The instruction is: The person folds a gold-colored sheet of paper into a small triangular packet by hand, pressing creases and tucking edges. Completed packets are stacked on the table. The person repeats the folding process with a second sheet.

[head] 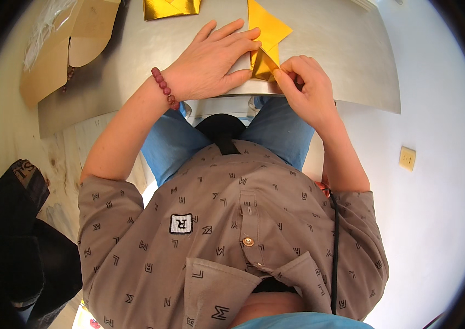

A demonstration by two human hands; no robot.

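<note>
A sheet of gold foil paper (pixel 266 31), partly folded, lies near the front edge of the metal-topped table (pixel 339 53). My left hand (pixel 220 61) rests flat with fingers spread, its thumb and index fingertips touching the paper's left side. On the right, my right hand (pixel 306 84) pinches a raised flap of the foil between thumb and curled index finger. The lifted flap slants up from the sheet, its shiny face showing beneath. Another folded gold foil piece (pixel 171 9) sits at the table's far side, cut off by the picture's top.
An open cardboard box (pixel 88 35) with clear plastic wrap (pixel 47 28) stands at the table's left end. A white wall with a power socket (pixel 407 158) runs along the right. Dark clothing (pixel 22 230) is at lower left.
</note>
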